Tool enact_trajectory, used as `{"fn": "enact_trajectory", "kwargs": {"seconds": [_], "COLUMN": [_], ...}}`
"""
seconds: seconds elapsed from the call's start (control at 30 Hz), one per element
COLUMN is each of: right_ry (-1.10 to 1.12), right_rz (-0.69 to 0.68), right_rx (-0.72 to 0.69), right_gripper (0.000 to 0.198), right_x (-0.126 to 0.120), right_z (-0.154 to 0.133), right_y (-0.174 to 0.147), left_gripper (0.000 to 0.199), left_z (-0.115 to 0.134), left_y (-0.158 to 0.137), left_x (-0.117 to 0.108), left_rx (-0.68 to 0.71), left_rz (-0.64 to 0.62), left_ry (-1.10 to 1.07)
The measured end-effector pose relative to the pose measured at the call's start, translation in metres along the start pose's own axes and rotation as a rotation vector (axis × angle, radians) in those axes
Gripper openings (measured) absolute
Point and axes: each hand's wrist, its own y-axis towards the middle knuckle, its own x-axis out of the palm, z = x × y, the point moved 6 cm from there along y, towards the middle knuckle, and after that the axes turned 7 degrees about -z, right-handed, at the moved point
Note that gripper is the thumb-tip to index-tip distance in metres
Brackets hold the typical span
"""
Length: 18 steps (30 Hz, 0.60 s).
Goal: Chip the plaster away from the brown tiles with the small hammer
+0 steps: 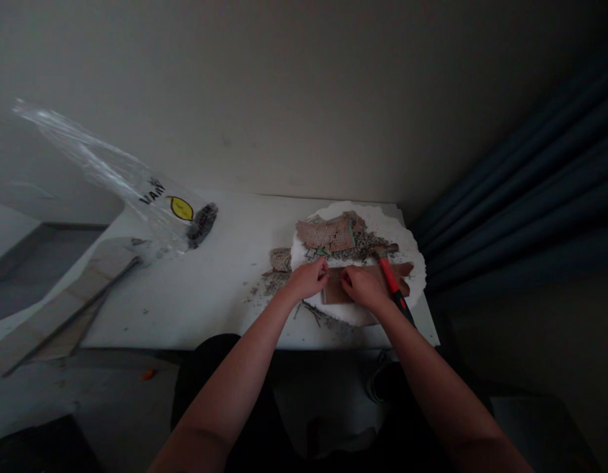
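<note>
My left hand (310, 279), fingers curled together, is at the left edge of a flat brown piece (336, 295), which looks like cardboard or thin board. Over that same piece my right hand (362, 285) is closed in a pinch; whatever lies between the fingertips is too small to make out. A hammer (392, 279) with a red and black handle lies just right of my right hand, across the brown piece. Beneath everything is a white pad (416, 253) with a ragged edge. Behind my hands a brownish textured slab (326, 234) rests on grey crumbled rubble (360, 248).
Crumbs and a broken chunk (280, 259) lie left of the pad on the white table (225, 289). A clear plastic bag (153, 197) with a yellow print and dark contents stands at the left. Flattened cardboard (72, 315) overhangs the left edge. Dark curtains (530, 177) hang at right.
</note>
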Motion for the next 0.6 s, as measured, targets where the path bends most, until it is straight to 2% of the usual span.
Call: {"fn": "enact_trajectory", "kwargs": {"seconds": [0.47, 0.6], "right_ry": [-0.048, -0.022], "right_rz": [-0.006, -0.015], "right_rx": [0.092, 0.031], "right_gripper": [0.018, 0.013], "right_x": [0.0013, 0.0018], "right_z": [-0.0022, -0.0019], "right_y": [-0.0002, -0.0014], "left_gripper": [0.022, 0.022], "left_z": [0.0011, 0.0003], "left_y": [-0.0020, -0.0015], "left_x": [-0.0007, -0.0001], "left_rx": [-0.014, -0.010], "left_rz": [-0.007, -0.008], "left_ry": [0.014, 0.017]}}
